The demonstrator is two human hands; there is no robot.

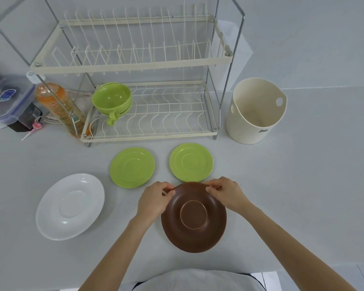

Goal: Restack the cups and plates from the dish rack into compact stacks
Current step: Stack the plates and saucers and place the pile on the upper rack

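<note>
You are holding the brown plate (193,219) upside down, its foot ring facing up, with your left hand (153,201) and right hand (227,193) pinching its far rim. Two green saucers (132,170) (191,162) are lying flat and apart on the counter (292,185), just beyond the brown plate. The white plate (70,206) is lying upright to the left. Two green cups (112,100) are sitting nested, tilted toward you, at the left end of the lower tier of the dish rack (151,131); the upper tier is standing unoccupied.
</note>
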